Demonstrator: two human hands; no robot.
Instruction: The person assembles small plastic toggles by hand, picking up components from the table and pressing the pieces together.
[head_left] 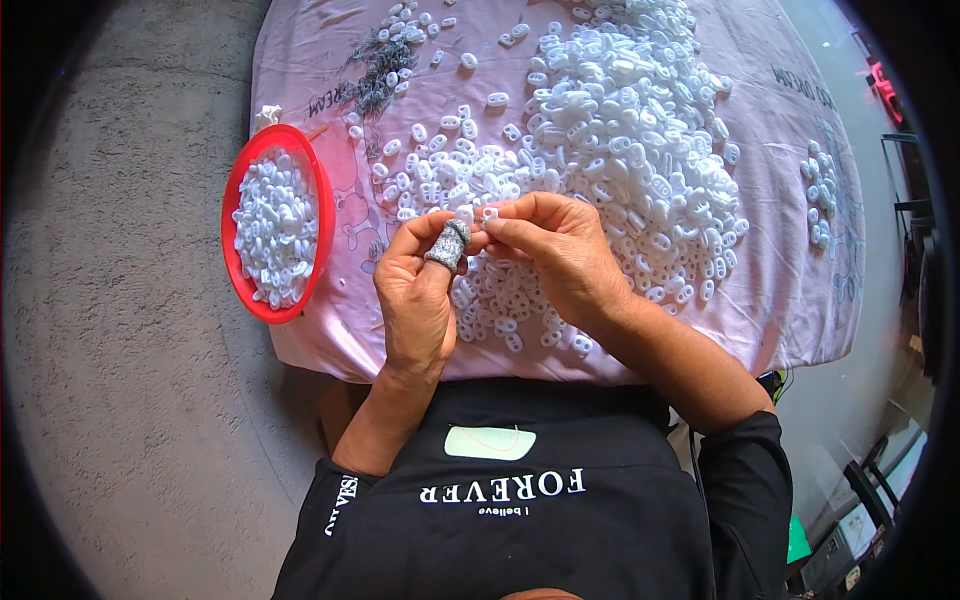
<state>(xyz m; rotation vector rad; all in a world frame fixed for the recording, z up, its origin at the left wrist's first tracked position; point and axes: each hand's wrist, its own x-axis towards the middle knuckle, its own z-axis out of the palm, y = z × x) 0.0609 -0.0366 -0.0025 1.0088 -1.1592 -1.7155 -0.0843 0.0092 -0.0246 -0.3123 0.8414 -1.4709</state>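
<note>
Above the near side of the table my left hand [417,290] and my right hand [560,250] meet, fingertips almost touching. Between right thumb and forefinger is a small white oval plastic piece [489,214] with a hole showing. A grey knitted finger sleeve [447,243] covers the left thumb. That thumb presses toward the forefinger, and a white bit [465,213] shows at its tip; I cannot tell whether it is another piece. Loose white pieces [490,310] of the same kind, with two holes each, lie beneath and around both hands.
Left of my hands stands a red basin [325,215] full of white pieces. A large heap [640,130] of them rises behind my right hand. Grey shredded scraps [378,80] lie at the far left of the pink cloth [790,280]. A small group [820,190] sits near the right edge.
</note>
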